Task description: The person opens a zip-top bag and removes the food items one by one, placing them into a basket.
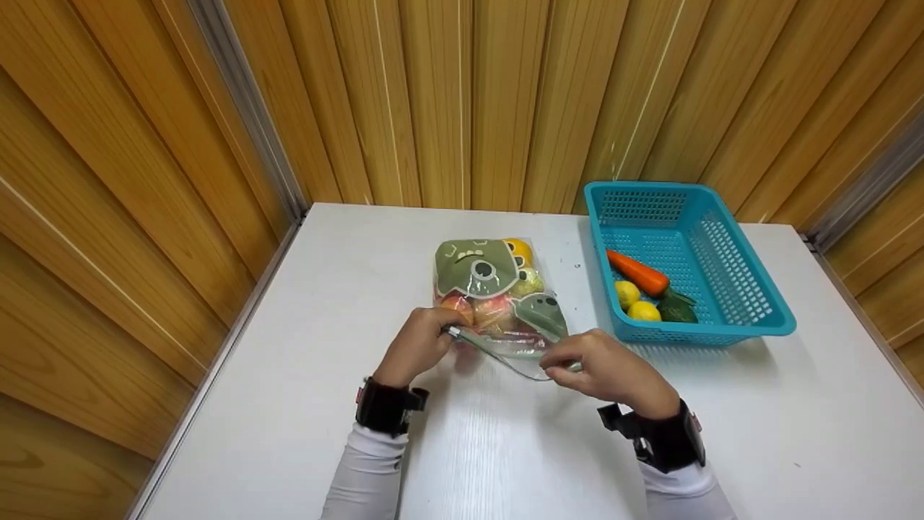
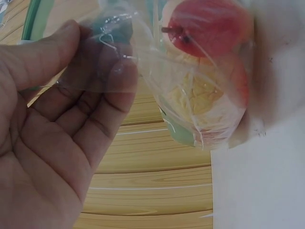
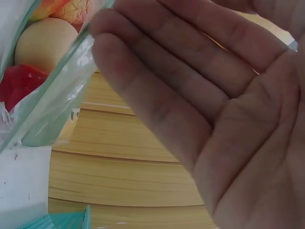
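Observation:
A clear zip bag (image 1: 476,249) with green dinosaur prints lies on the white table, full of fruit. Its open mouth, edged in pale green, faces me. My left hand (image 1: 421,343) pinches the left end of that mouth between thumb and fingers. At the opposite end, my right hand (image 1: 603,365) pinches the edge; its fingertips hide whatever is between them. Through the film show a red fruit with a stem (image 2: 205,28), a wrinkled yellowish one (image 2: 198,90) and a smooth cream-coloured one (image 3: 45,43). An orange-yellow fruit (image 1: 521,251) sits at the far end.
To the right of the bag stands a turquoise basket (image 1: 776,318). It holds a carrot (image 1: 639,273), two yellow lemons (image 1: 644,311) and a dark green item (image 1: 677,309). Wood-patterned walls (image 1: 505,108) rise behind and beside the white table (image 1: 289,404).

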Available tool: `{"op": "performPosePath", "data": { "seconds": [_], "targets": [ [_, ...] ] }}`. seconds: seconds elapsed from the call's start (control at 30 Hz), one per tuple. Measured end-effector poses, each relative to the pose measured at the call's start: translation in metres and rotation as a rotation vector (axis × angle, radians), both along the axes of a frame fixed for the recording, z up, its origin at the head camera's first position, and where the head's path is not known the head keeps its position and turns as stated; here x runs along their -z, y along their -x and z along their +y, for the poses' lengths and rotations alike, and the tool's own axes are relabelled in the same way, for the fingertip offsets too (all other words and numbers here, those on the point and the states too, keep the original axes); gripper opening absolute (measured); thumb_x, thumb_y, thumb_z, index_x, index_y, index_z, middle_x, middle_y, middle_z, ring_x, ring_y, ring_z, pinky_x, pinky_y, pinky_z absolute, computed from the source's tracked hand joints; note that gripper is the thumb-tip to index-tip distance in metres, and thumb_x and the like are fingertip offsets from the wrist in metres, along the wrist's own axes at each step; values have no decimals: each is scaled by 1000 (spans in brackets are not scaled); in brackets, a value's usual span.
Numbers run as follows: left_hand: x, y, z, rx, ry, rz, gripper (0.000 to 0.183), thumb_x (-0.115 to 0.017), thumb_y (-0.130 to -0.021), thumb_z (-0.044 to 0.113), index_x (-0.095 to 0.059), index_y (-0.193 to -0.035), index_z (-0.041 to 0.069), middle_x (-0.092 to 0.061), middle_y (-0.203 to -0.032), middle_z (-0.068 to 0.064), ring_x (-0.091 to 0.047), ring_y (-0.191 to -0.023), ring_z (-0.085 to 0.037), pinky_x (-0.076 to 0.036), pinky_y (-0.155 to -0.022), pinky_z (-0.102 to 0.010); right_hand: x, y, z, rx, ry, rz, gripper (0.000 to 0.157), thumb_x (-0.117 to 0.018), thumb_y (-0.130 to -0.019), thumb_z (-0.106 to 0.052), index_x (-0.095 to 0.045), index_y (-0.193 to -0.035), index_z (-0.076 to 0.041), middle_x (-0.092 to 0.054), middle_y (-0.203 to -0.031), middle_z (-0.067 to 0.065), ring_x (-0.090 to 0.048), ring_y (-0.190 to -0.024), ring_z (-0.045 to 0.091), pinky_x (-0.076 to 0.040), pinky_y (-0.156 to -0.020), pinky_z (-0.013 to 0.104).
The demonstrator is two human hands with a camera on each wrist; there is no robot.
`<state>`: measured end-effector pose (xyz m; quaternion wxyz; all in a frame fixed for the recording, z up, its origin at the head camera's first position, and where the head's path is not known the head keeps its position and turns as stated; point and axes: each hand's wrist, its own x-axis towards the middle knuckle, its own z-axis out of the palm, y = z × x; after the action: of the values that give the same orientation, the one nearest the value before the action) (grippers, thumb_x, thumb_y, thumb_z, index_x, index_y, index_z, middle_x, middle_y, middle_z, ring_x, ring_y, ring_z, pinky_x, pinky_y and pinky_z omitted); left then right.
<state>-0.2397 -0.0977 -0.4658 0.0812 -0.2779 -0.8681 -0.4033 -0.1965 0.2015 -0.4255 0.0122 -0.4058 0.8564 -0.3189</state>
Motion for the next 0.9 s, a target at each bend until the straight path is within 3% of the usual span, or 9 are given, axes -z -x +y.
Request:
{"op": "performPosePath", "data": {
  "seconds": [0.2, 0.33, 0.43, 0.5, 0.6, 0.73, 0.83, 0.9],
  "targets": [
    [1, 0, 0, 2, -7, -24, 35, -57, -78, -19, -80, -91, 5, -77, -93, -5, -70, -87, -17, -58, -82, -34, 8, 2, -11, -28, -113, -60, 19, -65, -93, -3, -78, -106, -2, -77, -99, 7, -67, -83, 12, -59, -76, 35],
    [1, 0, 0, 9, -19, -34, 36, -56, -77, -19, -79, -93, 4, -77, -94, -6, -71, -89, -19, -59, -83, -36, 18, 4, -22, -18, -176, -10, 27, -60, -93, 0, -72, -117, 2, -75, -112, 13, -69, -99, 23, -58, -87, 45],
    [1, 0, 0, 7, -14, -33, 38, -55, -76, -20, -79, -92, 4, -77, -94, -6, -71, -88, -19, -59, -82, -36, 28, 6, -29, 24, -194, 51, 31, -58, -92, 4, -69, -121, 2, -72, -115, 15, -67, -98, 25, -56, -86, 46],
    [1, 1, 1, 7, -10, -27, 38, -55, -76, -20, -79, -92, 4, -77, -94, -6, -71, -88, -19, -59, -82, -36, 35, 9, -32, 66, -188, 72, 35, -58, -91, 5, -67, -125, 2, -71, -116, 17, -66, -96, 24, -56, -85, 46],
    [0, 1, 1, 5, -5, -22, 37, -56, -76, -20, -79, -92, 5, -77, -94, -5, -71, -87, -18, -59, -81, -35, 46, 17, -33, 132, -149, 88, 26, -59, -92, 4, -68, -116, 1, -70, -106, 15, -62, -89, 23, -54, -83, 46],
    [0, 1, 1, 8, -1, 1, 37, -57, -76, -20, -79, -91, 5, -77, -93, -4, -70, -87, -17, -59, -81, -35, 58, 25, -31, 213, -80, 105, 27, -59, -91, 4, -68, -116, 1, -69, -115, 17, -65, -101, 29, -53, -91, 49],
    [0, 0, 1, 11, -1, 12, 36, -57, -76, -20, -79, -90, 4, -77, -93, -5, -70, -88, -17, -58, -81, -36, 64, 26, -31, 258, -42, 150, 39, -61, -90, 4, -65, -129, 3, -66, -129, 23, -65, -115, 36, -52, -98, 52],
    [0, -1, 1, 12, -2, 15, 34, -58, -76, -19, -79, -90, 4, -77, -93, -5, -70, -88, -17, -58, -81, -37, 67, 27, -31, 286, -31, 191, 38, -64, -91, 3, -65, -129, 3, -66, -128, 25, -65, -114, 40, -52, -97, 54]
  ]
}}
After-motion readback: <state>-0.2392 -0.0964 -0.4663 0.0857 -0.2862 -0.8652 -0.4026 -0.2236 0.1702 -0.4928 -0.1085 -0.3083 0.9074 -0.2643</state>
